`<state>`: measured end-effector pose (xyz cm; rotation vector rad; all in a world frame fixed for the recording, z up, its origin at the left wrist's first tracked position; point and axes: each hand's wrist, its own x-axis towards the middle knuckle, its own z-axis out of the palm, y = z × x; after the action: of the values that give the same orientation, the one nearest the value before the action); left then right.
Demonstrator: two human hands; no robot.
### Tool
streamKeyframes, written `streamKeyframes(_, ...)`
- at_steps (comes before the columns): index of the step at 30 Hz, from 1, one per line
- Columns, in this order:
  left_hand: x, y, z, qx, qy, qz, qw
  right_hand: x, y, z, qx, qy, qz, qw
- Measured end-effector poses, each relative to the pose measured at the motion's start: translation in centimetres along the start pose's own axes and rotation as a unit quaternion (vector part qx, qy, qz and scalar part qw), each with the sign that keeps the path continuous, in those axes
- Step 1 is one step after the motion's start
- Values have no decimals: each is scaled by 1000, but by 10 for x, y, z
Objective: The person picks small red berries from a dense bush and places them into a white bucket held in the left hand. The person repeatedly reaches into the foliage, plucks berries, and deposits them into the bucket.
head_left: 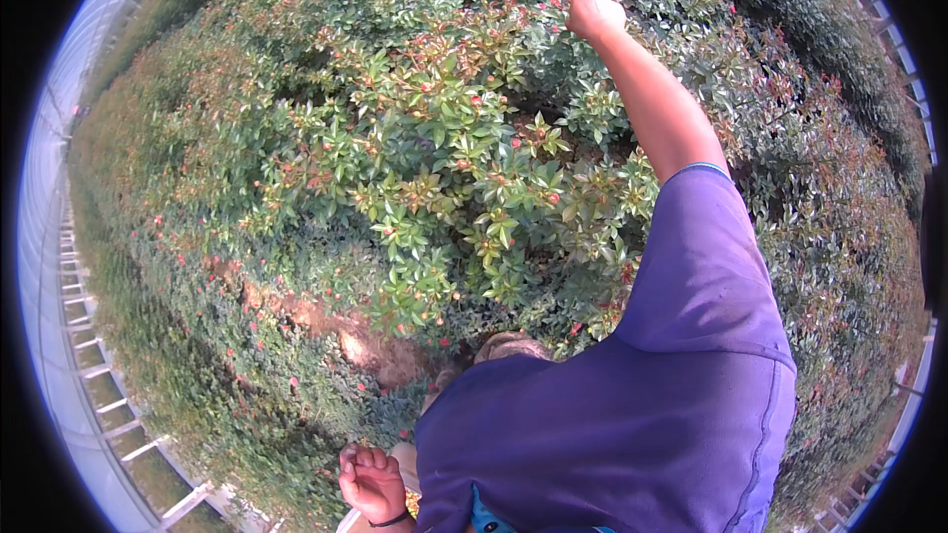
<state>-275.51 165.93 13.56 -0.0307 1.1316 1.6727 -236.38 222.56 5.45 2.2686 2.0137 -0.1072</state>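
Observation:
My right arm reaches out to the far right over the rose bushes (pixel 444 118). At its end my right hand (pixel 596 13) is closed among the top shoots, its back towards me. Its fingertips are hidden, so whatever lies between them cannot be made out; a tiny yellow-green bit shows at its edge. My left hand (pixel 372 483) is low by my left side, palm up, fingers loosely curled, with nothing visible in it. A dark band (pixel 390 520) circles that wrist. Small red and pink buds, such as one bud (pixel 475 100), dot the leafy stems.
Beside my left hand, a pale object (pixel 406 457) is partly hidden by my purple shirt (pixel 592 422). Bare soil (pixel 370 346) forms a narrow gap between plant rows on the left. Curved greenhouse sheeting (pixel 55 141) and white posts (pixel 185 505) line the left rim.

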Motion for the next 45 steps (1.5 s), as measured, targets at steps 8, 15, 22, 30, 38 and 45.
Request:
streamKeyframes(8, -1, 2, 0, 3, -4, 5, 1000, 33, 65, 62, 62, 21, -27, 997)
streamKeyframes(15, 1, 1, -10, -11, -8, -3, 1000, 7, 109, 74, 119, 27, -91, 988)
streamKeyframes(22, -1, -2, -5, -24, 8, -2, 1000, -4, 28, 45, 229, 128, -146, 954)
streamKeyframes(30, -9, -1, -2, -1, 1, 12, 1000, 11, -99, 15, 55, 27, -194, 979)
streamKeyframes(38, -12, 0, -9, -16, 12, 16, 1000, 25, -81, 50, 273, -52, -91, 956)
streamKeyframes(45, -12, 1, -19, -33, 7, 20, 999, -11, -49, 43, 821, -179, -103, 533)
